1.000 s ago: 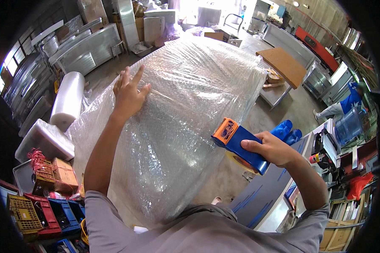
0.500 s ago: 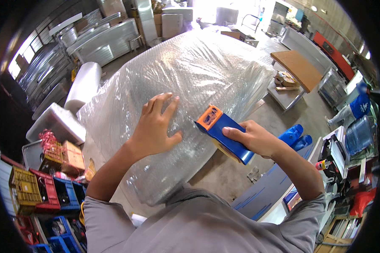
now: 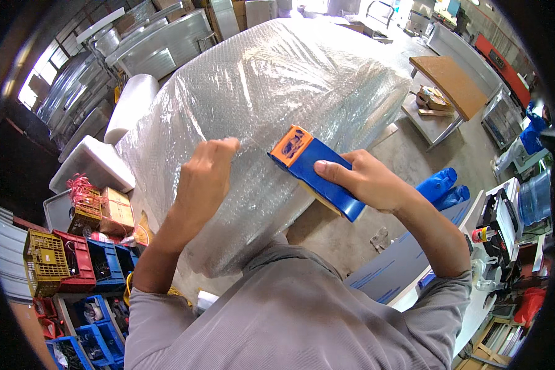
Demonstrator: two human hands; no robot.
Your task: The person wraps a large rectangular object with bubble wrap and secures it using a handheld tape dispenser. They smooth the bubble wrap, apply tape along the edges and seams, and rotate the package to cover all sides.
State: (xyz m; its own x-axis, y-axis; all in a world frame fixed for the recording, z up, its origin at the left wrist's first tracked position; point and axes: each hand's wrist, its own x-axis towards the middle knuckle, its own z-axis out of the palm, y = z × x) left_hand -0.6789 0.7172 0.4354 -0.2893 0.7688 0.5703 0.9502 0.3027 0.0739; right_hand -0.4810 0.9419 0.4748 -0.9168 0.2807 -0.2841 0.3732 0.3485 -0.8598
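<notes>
A large bulky object covered in clear bubble wrap point(image 3: 253, 98) fills the middle of the view; what lies under the wrap is hidden. My right hand point(image 3: 365, 180) grips a long blue box with an orange end point(image 3: 319, 172), thumb on top, holding it tilted over the wrap's right side. The box's orange end points up and to the left, toward my other hand. My left hand point(image 3: 206, 176) is raised over the wrap with its fingers curled together. Whatever those fingertips pinch, if anything, is too small to make out.
Coloured crates point(image 3: 74, 259) and a cardboard box point(image 3: 117, 213) stand at the left, near a white roll point(image 3: 131, 108). At right are a wooden-topped table point(image 3: 450, 86), blue rolls point(image 3: 436, 185) and a cluttered workbench point(image 3: 496, 222). A person in blue point(image 3: 530, 139) is at the far right.
My left hand has gone from spread fingers to curled ones and shifted slightly left. The blue box has moved a little up and left in view. The view has tilted downward.
</notes>
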